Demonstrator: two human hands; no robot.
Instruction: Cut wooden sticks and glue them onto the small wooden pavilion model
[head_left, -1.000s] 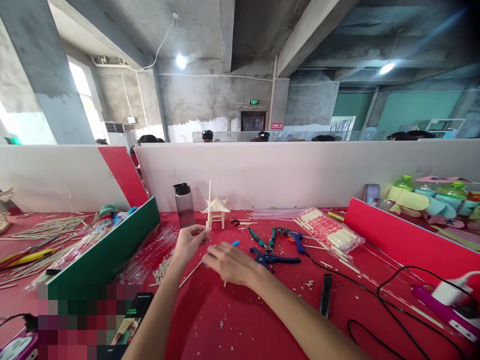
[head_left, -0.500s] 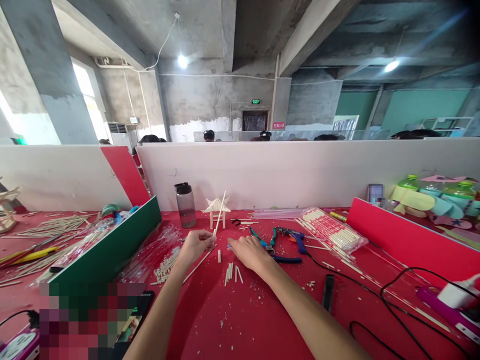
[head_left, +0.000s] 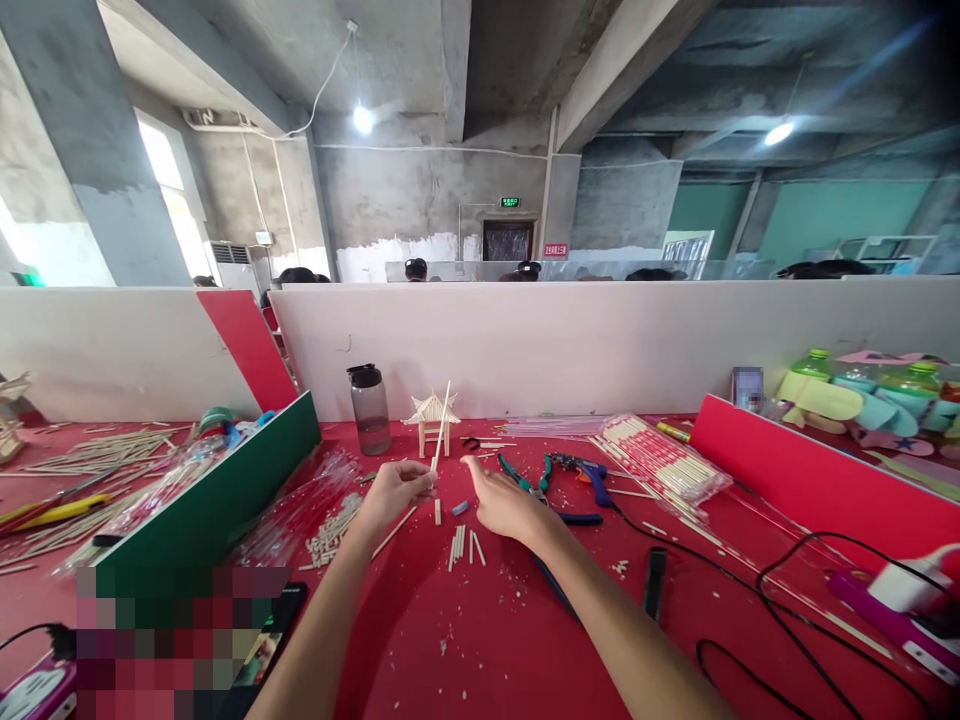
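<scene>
Your left hand (head_left: 397, 495) pinches a long stick (head_left: 442, 425) near its lower end, tilted up in front of the small stick pavilion (head_left: 430, 411). Your right hand (head_left: 511, 505) is apart from it, forefinger pointing toward the stick; whether its curled fingers hold anything, I cannot tell. The pavilion looks largely built: legs up, roof on (its finer joints are too small to judge). What remains loose is nearer you: a stubby wooden piece (head_left: 438, 512), a blue piece (head_left: 460, 508) and a few short sticks (head_left: 457, 548), all on the red table (head_left: 420, 640), none joined to the pavilion.
</scene>
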